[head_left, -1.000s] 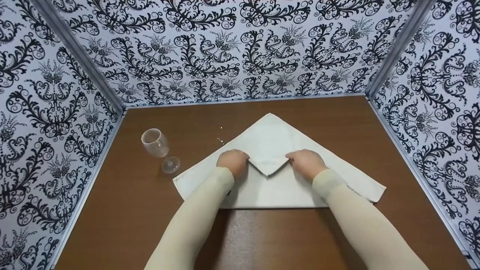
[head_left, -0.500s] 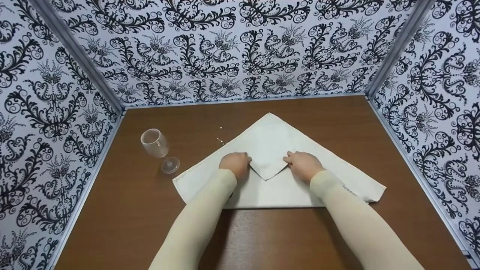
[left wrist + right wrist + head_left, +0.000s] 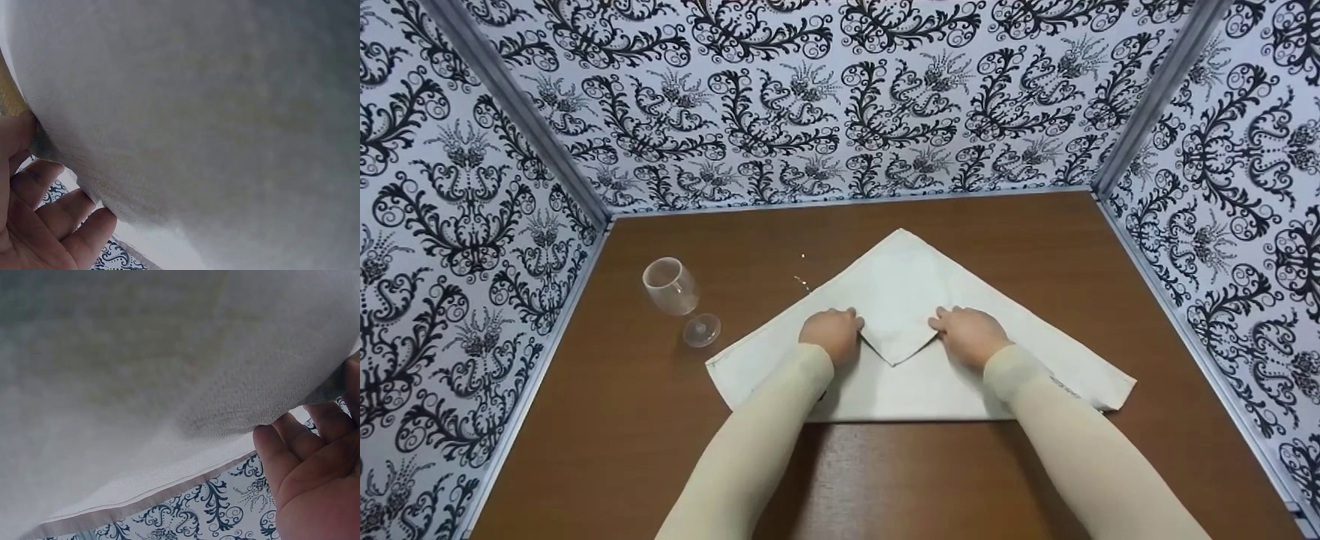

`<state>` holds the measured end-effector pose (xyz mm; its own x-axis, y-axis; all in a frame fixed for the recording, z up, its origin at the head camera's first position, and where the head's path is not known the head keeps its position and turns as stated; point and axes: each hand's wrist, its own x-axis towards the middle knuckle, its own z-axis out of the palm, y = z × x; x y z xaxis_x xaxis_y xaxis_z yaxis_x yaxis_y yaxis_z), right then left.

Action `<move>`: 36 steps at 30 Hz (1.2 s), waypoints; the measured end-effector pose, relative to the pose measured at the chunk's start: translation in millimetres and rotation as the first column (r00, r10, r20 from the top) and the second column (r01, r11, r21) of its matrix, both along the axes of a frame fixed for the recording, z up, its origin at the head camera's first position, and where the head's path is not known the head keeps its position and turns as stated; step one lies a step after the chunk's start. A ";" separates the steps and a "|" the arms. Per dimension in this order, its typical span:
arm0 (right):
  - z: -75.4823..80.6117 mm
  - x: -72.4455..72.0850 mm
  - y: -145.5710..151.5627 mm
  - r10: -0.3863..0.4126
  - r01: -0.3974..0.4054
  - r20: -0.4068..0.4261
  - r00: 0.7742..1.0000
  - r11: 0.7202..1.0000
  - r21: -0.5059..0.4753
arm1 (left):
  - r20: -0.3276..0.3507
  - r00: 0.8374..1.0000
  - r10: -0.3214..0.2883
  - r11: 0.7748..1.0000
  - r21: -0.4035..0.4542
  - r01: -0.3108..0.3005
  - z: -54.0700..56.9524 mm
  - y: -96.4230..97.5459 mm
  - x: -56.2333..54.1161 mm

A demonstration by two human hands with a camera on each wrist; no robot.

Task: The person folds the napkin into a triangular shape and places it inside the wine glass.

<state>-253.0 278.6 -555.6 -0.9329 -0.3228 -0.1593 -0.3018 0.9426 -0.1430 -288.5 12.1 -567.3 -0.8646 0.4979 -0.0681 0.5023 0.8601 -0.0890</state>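
A white cloth napkin [image 3: 907, 270] lies folded in a broad triangle on the table, its peak pointing away from me. In its middle a smaller pointed flap [image 3: 894, 349] hangs toward me. My left hand [image 3: 831, 335] pinches the flap's left edge between thumb and fingers, and my right hand [image 3: 973, 335] pinches its right edge. Seen from the left wrist, the thumb and index finger grip the fabric [image 3: 169, 112] at its edge while the other fingers [image 3: 90, 236] touch its underside. The right wrist view shows the right fingers [image 3: 270, 450] under the cloth's edge.
A clear stemmed glass [image 3: 671, 286] stands on the brown wooden table [image 3: 900, 480], left of the napkin. Small shiny specks [image 3: 802, 281] show beside the napkin's upper left edge. Patterned panels [image 3: 780, 97] enclose the table at the back and both sides.
Both hands have shifted slightly toward me, still pinching the flap. The flap's tip has come down a little closer to the napkin's near edge.
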 end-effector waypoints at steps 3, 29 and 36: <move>2.3 0.4 1.2 0.020 -0.020 -0.013 1.000 1.000 -0.007 | 0.021 1.000 0.017 0.999 0.030 -0.018 4.9 -0.5 0.2; -2.4 -6.8 1.9 -0.011 0.011 -0.006 1.000 1.000 0.013 | -0.002 1.000 0.002 0.997 0.078 -0.002 -2.0 4.3 -5.7; 4.0 -3.4 2.0 0.011 -0.010 -0.034 0.999 1.000 0.009 | 0.080 0.996 0.046 0.994 0.091 -0.053 9.1 6.0 -5.9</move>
<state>-256.4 280.5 -551.6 -0.9344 -0.3314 -0.1305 -0.3163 0.9405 -0.1238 -294.4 18.1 -558.2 -0.8822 0.4619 -0.0912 0.4611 0.8868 0.0304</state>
